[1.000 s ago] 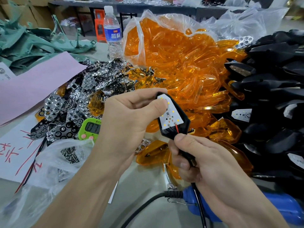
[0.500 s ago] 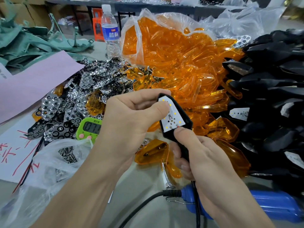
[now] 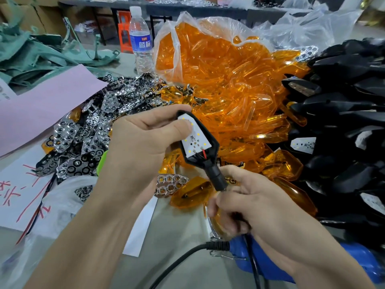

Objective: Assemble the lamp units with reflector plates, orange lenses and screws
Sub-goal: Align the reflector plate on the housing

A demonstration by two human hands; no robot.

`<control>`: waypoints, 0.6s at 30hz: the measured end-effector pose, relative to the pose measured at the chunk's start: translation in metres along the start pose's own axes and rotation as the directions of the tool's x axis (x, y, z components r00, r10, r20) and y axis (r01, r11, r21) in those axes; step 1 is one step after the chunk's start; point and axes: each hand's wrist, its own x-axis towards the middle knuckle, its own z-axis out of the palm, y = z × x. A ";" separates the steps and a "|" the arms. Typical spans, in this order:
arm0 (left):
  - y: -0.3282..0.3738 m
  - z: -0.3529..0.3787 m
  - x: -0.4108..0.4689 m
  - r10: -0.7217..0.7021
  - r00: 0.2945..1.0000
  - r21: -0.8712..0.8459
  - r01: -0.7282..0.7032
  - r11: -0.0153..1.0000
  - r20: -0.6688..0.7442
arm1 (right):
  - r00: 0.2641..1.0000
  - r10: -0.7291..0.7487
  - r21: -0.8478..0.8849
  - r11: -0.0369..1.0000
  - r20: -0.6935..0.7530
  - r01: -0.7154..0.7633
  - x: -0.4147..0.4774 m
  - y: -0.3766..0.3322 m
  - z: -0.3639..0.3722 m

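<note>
The left hand (image 3: 141, 147) grips the head of the lamp unit (image 3: 198, 142); the right hand (image 3: 250, 205) pinches its stem. Behind the lamp unit a clear bag (image 3: 183, 19) holds orange lenses (image 3: 218, 76); left of it, a white bag (image 3: 60, 205) holds screws (image 3: 84, 191).

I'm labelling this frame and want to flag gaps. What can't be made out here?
All in the head view:
Lamp board's top end: under the thumb of the left hand.
Green timer: mostly behind the left hand, display hidden.
Blue tool: crossed by the right arm, type unclear.
Screws in the bag: too small to count.
Lamp's lower stem: enclosed by the right hand.
</note>
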 end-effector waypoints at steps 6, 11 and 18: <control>-0.010 -0.006 0.005 0.010 1.000 0.009 -0.010 1.000 0.008 | 0.994 -0.005 -0.019 1.000 -0.111 0.003 0.003 0.005 0.004; -0.009 -0.005 0.006 -0.002 1.000 -0.051 0.003 0.999 0.028 | 0.990 -0.037 -0.008 0.999 -0.133 0.037 0.004 0.004 0.005; -0.008 -0.003 0.004 0.009 1.000 -0.047 -0.008 0.999 0.009 | 0.998 -0.035 0.030 0.999 -0.057 0.036 0.003 -0.003 0.005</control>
